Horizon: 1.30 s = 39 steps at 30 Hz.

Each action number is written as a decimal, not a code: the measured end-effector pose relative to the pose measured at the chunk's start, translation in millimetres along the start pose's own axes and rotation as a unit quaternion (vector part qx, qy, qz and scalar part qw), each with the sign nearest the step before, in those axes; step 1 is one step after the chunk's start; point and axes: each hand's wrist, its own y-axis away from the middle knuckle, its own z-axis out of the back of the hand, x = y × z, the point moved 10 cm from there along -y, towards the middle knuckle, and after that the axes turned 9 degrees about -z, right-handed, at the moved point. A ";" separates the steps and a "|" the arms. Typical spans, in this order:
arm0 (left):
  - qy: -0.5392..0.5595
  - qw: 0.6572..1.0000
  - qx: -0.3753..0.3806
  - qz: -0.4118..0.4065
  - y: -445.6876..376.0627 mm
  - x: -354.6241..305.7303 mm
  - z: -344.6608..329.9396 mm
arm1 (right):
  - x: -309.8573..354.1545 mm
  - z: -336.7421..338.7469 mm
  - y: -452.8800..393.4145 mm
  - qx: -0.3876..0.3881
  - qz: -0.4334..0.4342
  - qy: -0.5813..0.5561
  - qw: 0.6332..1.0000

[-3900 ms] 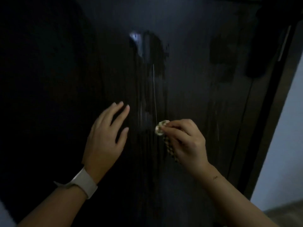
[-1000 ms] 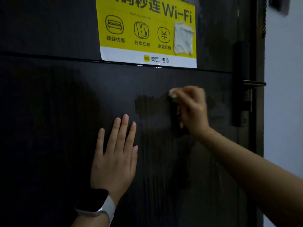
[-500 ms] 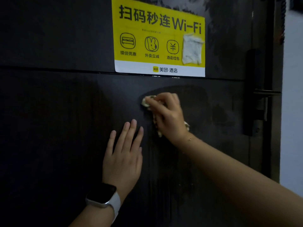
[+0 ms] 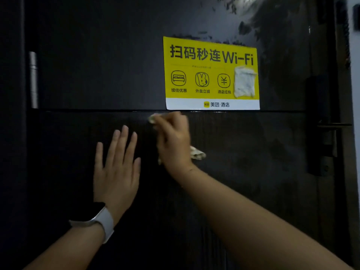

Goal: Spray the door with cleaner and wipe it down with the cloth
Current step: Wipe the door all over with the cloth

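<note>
A dark door [image 4: 243,162] fills the view, with wet smears near its upper right. My right hand [image 4: 173,139] grips a pale cloth [image 4: 196,152] and presses it against the door just under the horizontal groove, below a yellow Wi-Fi sticker [image 4: 210,73]. A corner of the cloth sticks out past my fingertips and another hangs by my wrist. My left hand [image 4: 116,168] lies flat on the door with straight fingers, just left of the right hand; a white-strapped watch sits on that wrist. No spray bottle is in view.
The door handle [image 4: 333,125] and its dark lock plate [image 4: 319,133] stand at the right edge. A metal hinge [image 4: 33,78] shows at the far left. A pale wall [image 4: 355,94] borders the door frame on the right.
My right hand has wiped the cloth leftward and up to just under the groove. The view has tilted up, showing more of the door's top. My left hand stays flat on the door.
</note>
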 end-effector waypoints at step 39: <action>0.020 0.999 -0.034 -0.037 6.0 1.7 -7.0 | -15.3 17.5 118.8 0.367 0.221 0.205 0.880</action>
